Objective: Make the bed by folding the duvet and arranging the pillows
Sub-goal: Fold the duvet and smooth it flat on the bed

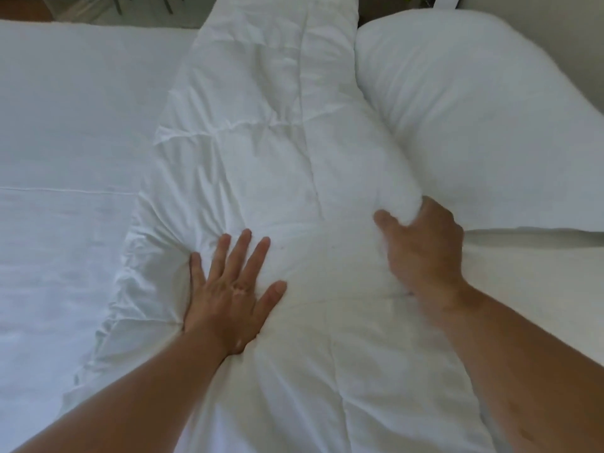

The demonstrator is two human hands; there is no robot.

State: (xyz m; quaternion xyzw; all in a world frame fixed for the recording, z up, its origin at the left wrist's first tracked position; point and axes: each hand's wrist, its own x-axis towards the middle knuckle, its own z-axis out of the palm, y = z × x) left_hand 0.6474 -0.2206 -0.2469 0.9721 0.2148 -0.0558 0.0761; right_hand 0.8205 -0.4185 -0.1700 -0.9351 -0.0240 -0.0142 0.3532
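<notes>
Lying lengthwise down the middle of the bed (pixel 65 125), item one: duvet (pixel 277 142), white, quilted in stitched panels, puffy, gathered into a long thick band with creased fabric and soft rounded edges. Judged to be partway through folding.

Item two: left hand (pixel 228 289), palm flat on the duvet's left side, fingers (pixel 243 246) straight and spread, pressing a dent ringed with wrinkles. Likely there to pin the layers so the band does not slide.

Item three: right hand (pixel 421 250), somewhat blurred, thumb on top, the other digits curled into the duvet's right edge and pinching a bulge of filling. Probably to pull or tuck that edge straight.

Item four: pillow (pixel 474 109), white, plump, smooth, touching the duvet's right side, apparently waiting its turn.

Bed surface: white, flat, lightly rumpled, one thin seam line.
</notes>
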